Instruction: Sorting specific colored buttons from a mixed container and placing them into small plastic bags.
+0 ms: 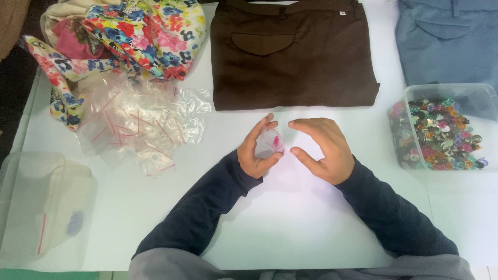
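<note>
Two hands are seen low over a white tabletop [290, 228], both in dark blue sleeves. A small clear plastic bag [268, 145] with something pink inside is held by the left hand [257, 150], pinched between the thumb below and the fingers curled over its top. The right hand [321, 150] is kept just beside the bag, its fingers spread and bent, with nothing gripped; its index fingertip is placed near the bag's upper edge, though contact cannot be made out.

A heap of empty clear zip bags [137, 127] with red seal strips is spread on the tabletop to the left of the hands. Behind that heap, a bundle of flowered cloth [148, 36] is piled at the far left corner, with one strip trailing down along the edge. Brown folded trousers [293, 54] are laid flat straight beyond the hands, and a blue folded garment [448, 41] is set at the far right. A clear plastic tub [485, 98] filled with mixed coloured buttons [441, 135] is placed to the right of the right hand, well apart from it. A cloudy plastic container [44, 202] is seen at the near left edge.
</note>
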